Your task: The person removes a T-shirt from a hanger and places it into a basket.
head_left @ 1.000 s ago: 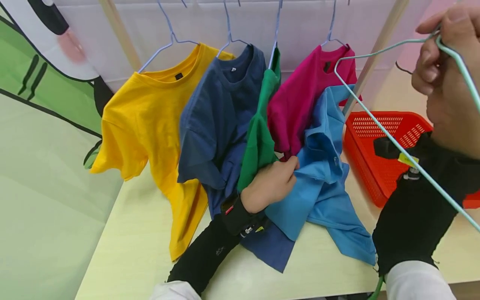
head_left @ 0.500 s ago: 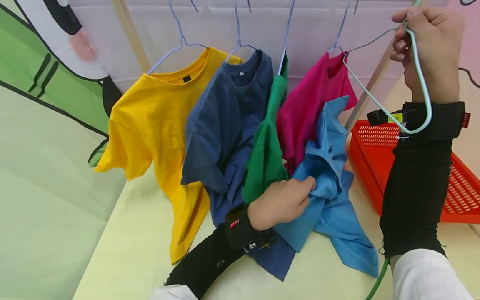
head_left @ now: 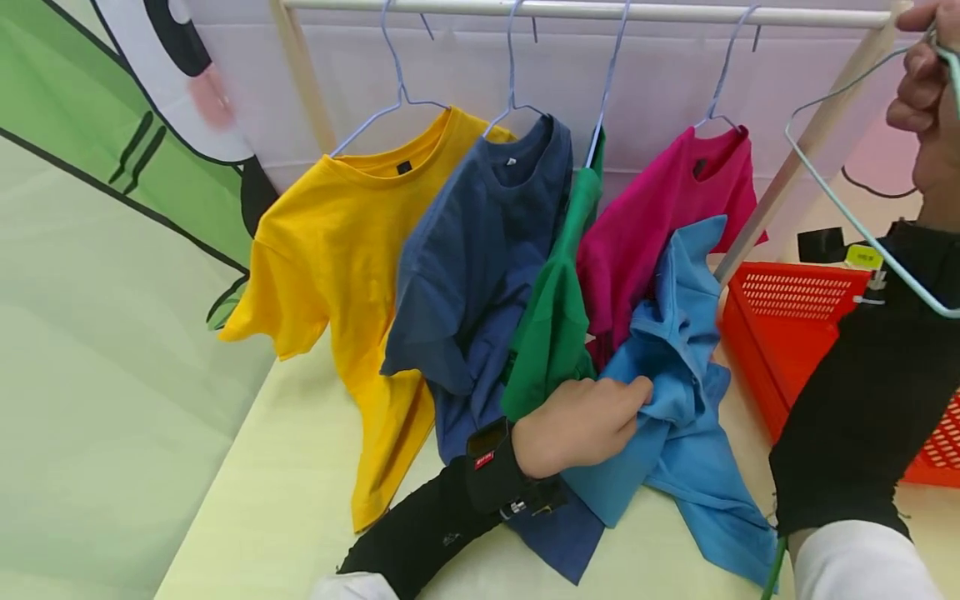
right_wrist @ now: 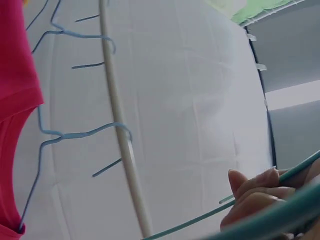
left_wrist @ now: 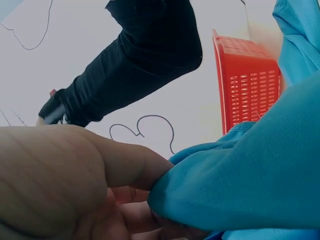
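Note:
My left hand (head_left: 585,425) pinches the edge of a light blue shirt (head_left: 678,392), whose folds hang down onto the table. In the left wrist view, the thumb and fingers of that hand (left_wrist: 55,175) close on a fold of the blue cloth (left_wrist: 240,185). At the right edge of the head view, my raised right hand (head_left: 933,108) grips a mint-green wire hanger (head_left: 870,239) near its neck. No garment is on this hanger. Part of it is cut off by the frame. The right wrist view shows the fingers (right_wrist: 260,192) around the hanger wire.
Yellow (head_left: 337,250), dark blue (head_left: 465,233), green (head_left: 558,308) and magenta (head_left: 660,208) shirts hang on blue hangers from a white rail (head_left: 675,12). A red perforated basket (head_left: 757,367) stands on the table (head_left: 277,500) at the right, partly behind my right arm.
The head view has tilted up, bringing the rail into sight. My right hand swung left with the hanger, then back right. The left hand keeps its pinch on the blue shirt, slightly farther right.

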The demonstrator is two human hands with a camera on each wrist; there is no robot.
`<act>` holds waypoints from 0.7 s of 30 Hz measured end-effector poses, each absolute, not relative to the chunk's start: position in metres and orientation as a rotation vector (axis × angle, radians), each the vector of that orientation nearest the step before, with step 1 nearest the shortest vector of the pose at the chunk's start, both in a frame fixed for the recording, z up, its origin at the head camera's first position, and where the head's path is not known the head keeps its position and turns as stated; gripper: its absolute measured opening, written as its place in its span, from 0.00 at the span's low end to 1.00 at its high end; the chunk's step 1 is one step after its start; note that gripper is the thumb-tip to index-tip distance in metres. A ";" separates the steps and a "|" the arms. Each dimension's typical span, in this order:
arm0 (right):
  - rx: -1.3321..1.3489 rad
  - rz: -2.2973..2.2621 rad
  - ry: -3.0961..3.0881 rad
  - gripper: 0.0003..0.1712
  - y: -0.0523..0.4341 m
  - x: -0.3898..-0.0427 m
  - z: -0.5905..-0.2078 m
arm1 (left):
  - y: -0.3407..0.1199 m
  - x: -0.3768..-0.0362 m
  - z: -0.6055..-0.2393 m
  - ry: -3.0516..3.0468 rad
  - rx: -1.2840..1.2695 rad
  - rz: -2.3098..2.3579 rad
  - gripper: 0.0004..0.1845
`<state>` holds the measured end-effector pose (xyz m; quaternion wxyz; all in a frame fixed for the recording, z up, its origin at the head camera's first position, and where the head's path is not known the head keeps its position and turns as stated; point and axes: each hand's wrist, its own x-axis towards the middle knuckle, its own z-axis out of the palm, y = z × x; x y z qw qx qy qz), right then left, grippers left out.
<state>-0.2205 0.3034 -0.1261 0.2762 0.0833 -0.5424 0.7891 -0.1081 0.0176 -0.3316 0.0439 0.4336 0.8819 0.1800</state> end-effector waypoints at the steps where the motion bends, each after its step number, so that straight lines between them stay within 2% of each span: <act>1: 0.216 2.094 -1.495 0.12 0.302 -0.223 -0.125 | 0.018 -0.108 -0.332 2.697 1.329 0.550 0.04; 5: 0.123 2.059 -1.649 0.10 0.296 -0.234 -0.125 | 0.019 -0.108 -0.330 2.704 1.332 0.535 0.05; 14: -0.093 2.123 -1.924 0.10 0.307 -0.260 -0.154 | 0.021 -0.106 -0.330 2.684 1.331 0.541 0.04; 21: -0.066 1.986 -2.170 0.19 0.310 -0.257 -0.165 | 0.018 -0.106 -0.330 2.662 1.327 0.538 0.04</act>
